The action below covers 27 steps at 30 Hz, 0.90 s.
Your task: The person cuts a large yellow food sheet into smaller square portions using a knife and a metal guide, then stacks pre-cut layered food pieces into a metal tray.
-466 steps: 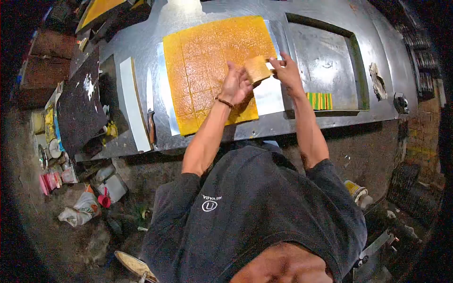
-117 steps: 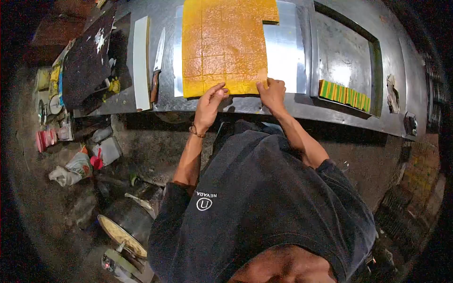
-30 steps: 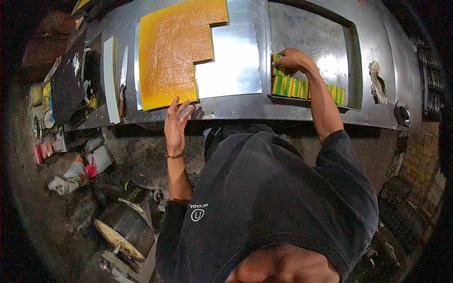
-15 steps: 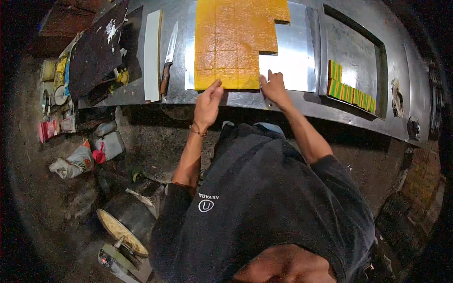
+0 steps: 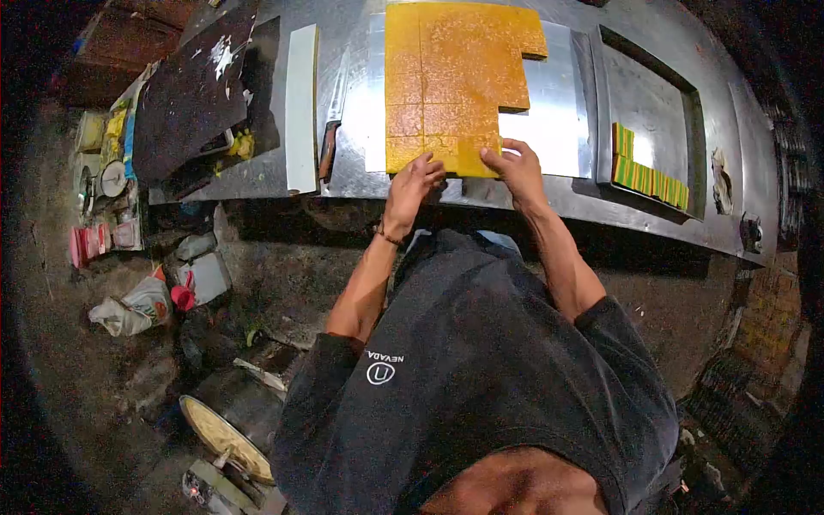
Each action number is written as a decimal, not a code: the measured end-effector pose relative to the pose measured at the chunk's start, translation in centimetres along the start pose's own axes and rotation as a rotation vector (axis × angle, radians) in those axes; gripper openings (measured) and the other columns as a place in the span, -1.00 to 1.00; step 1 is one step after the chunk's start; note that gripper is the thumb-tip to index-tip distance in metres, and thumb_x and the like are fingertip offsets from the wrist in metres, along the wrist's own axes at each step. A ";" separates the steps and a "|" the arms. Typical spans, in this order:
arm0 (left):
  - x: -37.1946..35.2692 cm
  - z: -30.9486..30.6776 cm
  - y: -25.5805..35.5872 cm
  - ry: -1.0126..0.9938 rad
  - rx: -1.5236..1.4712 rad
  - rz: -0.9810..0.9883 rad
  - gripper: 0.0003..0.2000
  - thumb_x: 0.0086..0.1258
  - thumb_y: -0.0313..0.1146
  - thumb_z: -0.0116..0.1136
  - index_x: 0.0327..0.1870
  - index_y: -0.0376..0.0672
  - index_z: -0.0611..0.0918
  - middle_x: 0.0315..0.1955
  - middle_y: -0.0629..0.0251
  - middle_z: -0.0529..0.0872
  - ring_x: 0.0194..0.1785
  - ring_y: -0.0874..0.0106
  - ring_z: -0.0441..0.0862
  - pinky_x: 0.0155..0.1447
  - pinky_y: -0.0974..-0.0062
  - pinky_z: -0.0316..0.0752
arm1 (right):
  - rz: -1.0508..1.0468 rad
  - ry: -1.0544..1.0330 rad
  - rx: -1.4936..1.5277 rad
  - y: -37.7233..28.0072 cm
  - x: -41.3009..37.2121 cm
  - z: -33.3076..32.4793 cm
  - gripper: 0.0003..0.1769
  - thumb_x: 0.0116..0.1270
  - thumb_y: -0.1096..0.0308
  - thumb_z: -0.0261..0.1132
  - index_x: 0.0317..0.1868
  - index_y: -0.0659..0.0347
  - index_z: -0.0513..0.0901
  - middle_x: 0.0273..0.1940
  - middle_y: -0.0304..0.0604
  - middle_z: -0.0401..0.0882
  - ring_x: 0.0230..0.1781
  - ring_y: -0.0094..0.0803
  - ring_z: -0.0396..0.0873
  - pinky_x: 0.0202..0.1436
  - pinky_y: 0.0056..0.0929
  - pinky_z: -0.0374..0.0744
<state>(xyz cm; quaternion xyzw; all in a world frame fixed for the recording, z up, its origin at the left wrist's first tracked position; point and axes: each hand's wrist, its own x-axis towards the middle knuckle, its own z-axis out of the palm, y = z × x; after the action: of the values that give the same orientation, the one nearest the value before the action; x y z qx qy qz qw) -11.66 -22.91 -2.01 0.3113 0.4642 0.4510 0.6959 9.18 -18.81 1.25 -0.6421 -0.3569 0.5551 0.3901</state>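
Note:
A yellow-orange slab of layered cake point(image 5: 463, 69), scored into blocks, lies on a shiny metal sheet point(image 5: 558, 112). Its right side is stepped where blocks are absent. My left hand point(image 5: 410, 196) is at the slab's near edge, fingers bent against it, some fingertips hidden. At the near right corner, my right hand point(image 5: 522, 176) has its thumb and fingers closed on the cake's edge. Striped green, yellow and red cake pieces point(image 5: 650, 178) stand in a row inside a metal tray point(image 5: 697, 129) on the right.
Left of the slab lie a knife point(image 5: 335, 116) with a brown handle and a long pale board point(image 5: 302, 112). A dark sheet point(image 5: 184, 103) covers the steel table's left end. A large pot point(image 5: 236, 416) and plastic bags point(image 5: 137, 307) are on the floor.
My right hand has gone from beside the slab's near right corner to gripping it. My left hand has shifted slightly rightward along the near edge. The whole view has shifted a little.

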 end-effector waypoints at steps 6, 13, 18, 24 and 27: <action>-1.7 -1.8 1.5 -0.150 -0.625 -0.166 -0.25 0.46 0.27 -0.21 0.36 -0.27 0.27 0.20 0.05 0.49 0.25 0.18 0.52 0.33 0.07 0.45 | -0.075 0.007 -0.345 7.6 5.6 2.8 -0.26 0.24 -0.12 0.32 0.04 0.52 0.56 -0.13 0.30 0.63 -0.09 0.00 0.64 -0.03 -0.13 0.59; -2.3 -3.9 0.4 0.088 -0.283 -0.106 -0.56 0.43 -0.27 0.21 0.25 -0.13 0.39 0.05 0.34 0.62 0.08 0.42 0.60 0.07 0.34 0.50 | -0.136 0.116 -0.645 5.5 2.3 7.3 -0.37 0.11 0.02 0.44 -0.03 0.45 0.62 -0.11 0.36 0.60 -0.05 0.16 0.60 0.05 -0.07 0.55; -2.6 -3.5 0.1 0.136 -0.209 -0.100 -0.57 0.38 -0.42 0.24 0.22 -0.15 0.38 0.05 0.33 0.62 0.06 0.44 0.60 0.04 0.35 0.51 | 0.039 0.061 -0.279 6.0 3.6 6.9 -0.36 -0.01 0.21 0.57 0.02 0.44 0.58 -0.09 0.20 0.64 -0.05 -0.03 0.64 0.04 -0.19 0.58; -4.4 -3.7 1.4 0.150 -0.258 -0.051 -0.59 0.42 -0.46 0.14 0.26 -0.16 0.37 0.10 0.24 0.59 0.11 0.34 0.60 0.08 0.28 0.55 | 0.177 -0.183 0.124 3.9 3.2 4.4 -0.52 0.07 0.57 0.45 0.05 0.43 0.58 -0.18 -0.04 0.70 -0.27 -0.36 0.68 -0.19 -0.40 0.66; -3.4 -1.6 1.7 0.109 -0.097 -0.067 -0.55 0.40 -0.48 0.15 0.29 -0.19 0.35 0.09 0.23 0.60 0.10 0.37 0.61 0.07 0.32 0.55 | 0.173 -0.179 0.182 2.8 2.1 -0.3 -0.53 0.07 0.56 0.46 0.03 0.42 0.58 -0.17 -0.05 0.69 -0.25 -0.35 0.68 -0.20 -0.41 0.66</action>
<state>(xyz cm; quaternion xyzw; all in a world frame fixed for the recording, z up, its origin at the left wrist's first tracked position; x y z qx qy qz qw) -14.25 -25.34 0.05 0.2365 0.4893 0.4655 0.6986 9.87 -18.19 -2.16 -0.5804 -0.2820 0.6716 0.3640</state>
